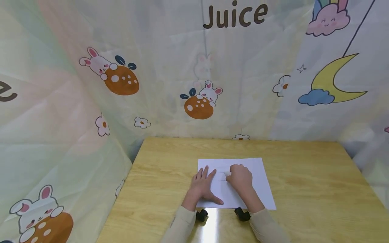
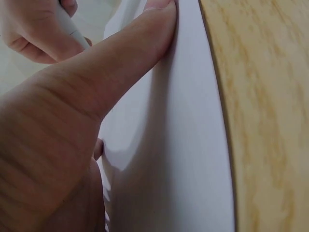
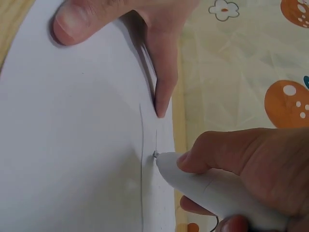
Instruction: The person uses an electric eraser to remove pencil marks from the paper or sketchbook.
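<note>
A sheet of white paper [image 1: 255, 189] lies on the table, with thin dark lines [image 3: 142, 169] on it. My left hand [image 1: 203, 186] rests on the sheet's left part, fingers spread and thumb [image 2: 140, 38] stretched along the near edge. A thick white pen [image 3: 193, 181] with a small metal tip is gripped in my right hand [image 1: 241, 179]. In the right wrist view the tip is right at the end of the shorter line, and the longer line runs beside it. The curled right hand hides much of the pen in the head view.
The wooden table [image 1: 313, 189] extends around the sheet on all sides. Behind and to the left hangs a printed cloth [image 1: 164, 67] with rabbits, oranges and flowers. Black wrist-worn pieces [image 1: 242, 214] sit by the sleeves, close to the paper's near edge.
</note>
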